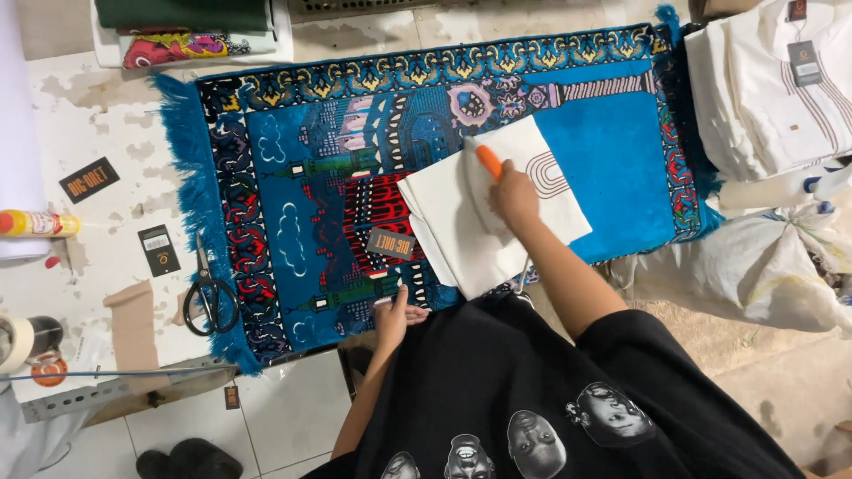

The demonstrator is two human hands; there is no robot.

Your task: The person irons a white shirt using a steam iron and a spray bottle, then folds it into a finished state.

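While the right hand (513, 197) grips an orange tool (489, 162), folded white cloth (470, 232) lies beneath

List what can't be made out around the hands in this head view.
- Orange tool in the right hand: fingers cover its lower part, kind unclear.
- Folded white garment on the blue patterned rug: hand and forearm hide part of it.
- Left hand: fingertips at the rug's near edge, grip unclear.
- Stack of white clothes: cut by the right edge.

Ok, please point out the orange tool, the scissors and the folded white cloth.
orange tool (489, 161), head view, on its tip above the right hand.
scissors (209, 300), head view, on the black handles.
folded white cloth (453, 226), head view, on its bare left part.
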